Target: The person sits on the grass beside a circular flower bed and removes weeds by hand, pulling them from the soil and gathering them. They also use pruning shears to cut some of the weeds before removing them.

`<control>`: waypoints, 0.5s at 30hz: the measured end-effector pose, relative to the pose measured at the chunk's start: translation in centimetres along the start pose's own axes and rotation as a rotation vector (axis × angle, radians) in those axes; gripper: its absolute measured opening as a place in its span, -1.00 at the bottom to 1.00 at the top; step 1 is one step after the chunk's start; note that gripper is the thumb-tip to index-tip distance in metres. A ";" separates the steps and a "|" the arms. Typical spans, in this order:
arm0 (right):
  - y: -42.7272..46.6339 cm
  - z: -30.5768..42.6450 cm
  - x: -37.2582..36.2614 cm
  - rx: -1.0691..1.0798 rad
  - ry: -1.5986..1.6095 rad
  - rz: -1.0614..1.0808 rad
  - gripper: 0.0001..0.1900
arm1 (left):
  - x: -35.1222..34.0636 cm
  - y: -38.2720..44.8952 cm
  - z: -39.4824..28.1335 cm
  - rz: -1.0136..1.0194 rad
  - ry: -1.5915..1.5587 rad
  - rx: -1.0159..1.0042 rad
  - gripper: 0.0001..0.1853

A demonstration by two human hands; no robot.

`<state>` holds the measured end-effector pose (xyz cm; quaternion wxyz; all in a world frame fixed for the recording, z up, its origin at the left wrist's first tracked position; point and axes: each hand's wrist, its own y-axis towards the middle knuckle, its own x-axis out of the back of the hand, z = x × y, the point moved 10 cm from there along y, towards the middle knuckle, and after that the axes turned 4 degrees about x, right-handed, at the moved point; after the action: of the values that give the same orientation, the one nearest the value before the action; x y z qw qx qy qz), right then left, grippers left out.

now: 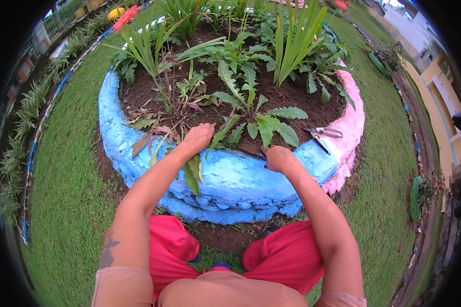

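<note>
My left hand (199,137) is curled at the near edge of the planting bed, against the stems and leaves of a low plant. Its fingertips are hidden, so whether they grip a stem does not show. Long green leaves (192,172) hang over the blue rim below that wrist. At the right, my right hand (279,158) is closed around a dark-handled hand tool (266,166), mostly covered by the fingers. Just left of this hand lies a brown, flat piece (251,149), perhaps its blade or a dead leaf. A leafy plant with toothed leaves (268,126) grows between both hands.
The round masonry planter has a blue-painted rim (230,169) and a pink section (351,99). Pruning shears (324,134) rest on the rim at right. Dry leaves (140,146) lie at left. Sword-leaved plants (292,50) stand farther back; grass (69,165) surrounds the planter.
</note>
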<state>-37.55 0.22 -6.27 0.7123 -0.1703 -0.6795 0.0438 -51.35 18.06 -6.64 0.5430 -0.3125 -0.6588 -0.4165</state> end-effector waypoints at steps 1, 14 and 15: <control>-0.2 -0.2 0.1 -0.005 0.010 -0.035 -0.70 | 0.8 -0.1 0.2 -0.010 0.042 0.017 -0.88; -3.5 -2.4 1.8 -0.080 0.185 0.100 -0.45 | 8.2 0.2 -5.5 0.827 -0.725 0.003 -0.75; -4.2 -2.1 1.4 -0.068 0.199 0.114 -0.41 | 7.0 -2.6 -8.2 1.101 -0.756 -0.027 -0.71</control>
<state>-36.09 -3.70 -3.72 0.7663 -0.2363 -0.5959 0.0442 -51.40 9.26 0.16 0.4039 -0.7346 -0.5428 0.0516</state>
